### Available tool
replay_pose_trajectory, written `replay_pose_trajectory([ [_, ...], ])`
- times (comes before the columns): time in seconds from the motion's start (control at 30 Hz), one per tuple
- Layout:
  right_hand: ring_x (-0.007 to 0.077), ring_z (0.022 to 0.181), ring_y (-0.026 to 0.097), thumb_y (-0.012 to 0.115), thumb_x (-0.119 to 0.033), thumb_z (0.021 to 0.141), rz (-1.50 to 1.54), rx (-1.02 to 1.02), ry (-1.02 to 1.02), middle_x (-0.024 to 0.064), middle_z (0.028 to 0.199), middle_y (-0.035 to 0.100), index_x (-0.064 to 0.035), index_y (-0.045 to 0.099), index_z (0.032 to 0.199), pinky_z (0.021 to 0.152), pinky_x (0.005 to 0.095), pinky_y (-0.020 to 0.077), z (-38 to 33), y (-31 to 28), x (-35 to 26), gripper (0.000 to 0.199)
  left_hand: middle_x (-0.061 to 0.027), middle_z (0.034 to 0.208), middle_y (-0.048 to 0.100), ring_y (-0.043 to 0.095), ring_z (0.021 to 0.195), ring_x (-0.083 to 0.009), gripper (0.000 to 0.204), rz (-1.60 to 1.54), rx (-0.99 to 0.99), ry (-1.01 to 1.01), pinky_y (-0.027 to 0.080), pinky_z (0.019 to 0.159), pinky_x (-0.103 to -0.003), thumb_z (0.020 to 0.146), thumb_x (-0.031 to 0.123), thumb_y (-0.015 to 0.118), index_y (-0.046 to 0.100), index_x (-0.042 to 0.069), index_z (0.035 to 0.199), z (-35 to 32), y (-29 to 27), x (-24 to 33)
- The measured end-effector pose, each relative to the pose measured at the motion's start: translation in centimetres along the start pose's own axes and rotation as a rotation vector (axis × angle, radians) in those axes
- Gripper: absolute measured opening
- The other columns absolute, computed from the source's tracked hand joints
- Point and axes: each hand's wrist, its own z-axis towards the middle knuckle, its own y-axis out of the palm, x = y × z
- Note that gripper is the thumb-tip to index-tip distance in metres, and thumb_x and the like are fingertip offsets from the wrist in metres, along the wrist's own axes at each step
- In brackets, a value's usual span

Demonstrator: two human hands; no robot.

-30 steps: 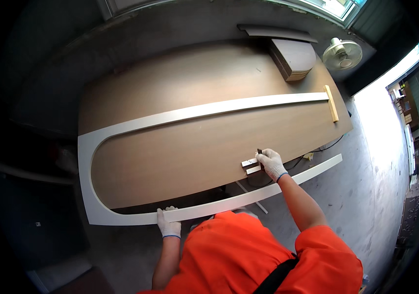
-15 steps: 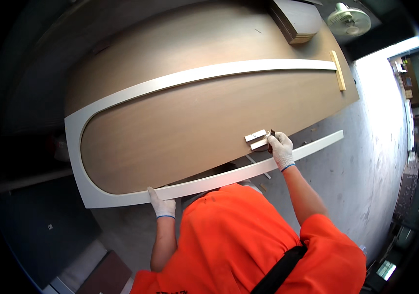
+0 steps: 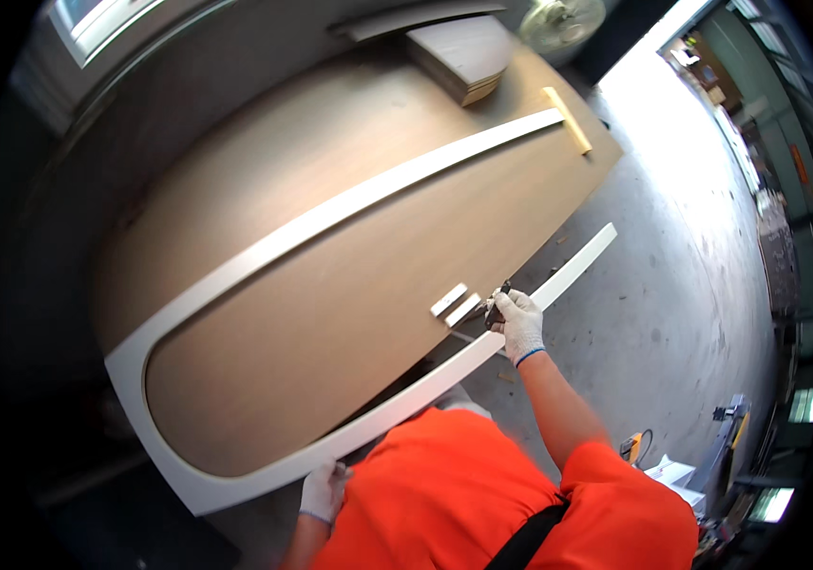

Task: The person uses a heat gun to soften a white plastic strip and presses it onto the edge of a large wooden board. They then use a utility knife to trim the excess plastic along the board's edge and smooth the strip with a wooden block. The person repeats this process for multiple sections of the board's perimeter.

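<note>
A long white arched frame (image 3: 264, 249) lies over a brown panel (image 3: 349, 294), its near leg running out past the panel's edge. My right hand (image 3: 520, 328), in a white knit glove, is closed around a small dark piece (image 3: 495, 312), held upright above the near leg; its kind is unclear. Two short white blocks (image 3: 448, 299) lie on the panel just left of that hand. Also gloved, my left hand (image 3: 325, 488) is at the outer edge of the near leg, close to the curved end. Its fingers look bent, but blur hides whether they grip the frame.
A yellowish wooden strip (image 3: 568, 122) lies across the far leg's end. Grey-topped stacked boards (image 3: 463, 57) sit at the panel's back, near a fan (image 3: 563, 21). Small scraps lie on the grey floor (image 3: 653, 313). Equipment with a yellow part (image 3: 632, 446) stands at lower right.
The view has turned, so the panel and frame slant more steeply. My left thumb, earlier on top of the frame, has come off its upper face. My right hand still holds the dark piece.
</note>
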Motion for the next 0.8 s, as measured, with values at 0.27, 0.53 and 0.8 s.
replay_pose_trajectory([
  [0.27,0.0104,0.077,0.070,0.065,-0.007,0.102,0.041,0.030,-0.130,0.0009,0.100,0.073,-0.0062,0.066,0.126,0.062,0.0294,0.0596,11.6,-0.5,-8.2,0.024,-0.0124,0.094,0.071,0.070,0.088,-0.0268,0.014,1.081,-0.126,1.219,0.056,0.082,-0.039,0.093,0.014,0.077,0.072,0.001,0.097,11.1,31.8,23.6],
  [0.53,0.0150,0.068,0.067,0.060,0.002,0.096,0.099,0.289,-0.304,0.0076,0.090,0.070,-0.0030,0.063,0.112,0.053,0.0326,0.0551,38.4,-4.1,-19.0,0.017,-0.0179,0.127,0.066,0.060,0.123,-0.0428,0.051,1.673,-0.261,1.673,0.049,0.108,-0.054,0.076,0.032,0.090,0.069,0.004,0.114,24.4,54.0,28.0],
  [0.8,0.0142,0.066,0.067,0.069,0.003,0.090,-0.187,0.422,-0.342,0.0072,0.083,0.074,0.0001,0.073,0.100,0.057,0.0328,0.0535,56.6,-9.5,-25.3,0.011,-0.0188,0.133,0.064,0.056,0.131,-0.0458,0.057,1.703,-0.246,1.573,0.045,0.112,-0.058,0.066,0.022,0.089,0.066,0.003,0.115,25.3,54.3,28.0],
])
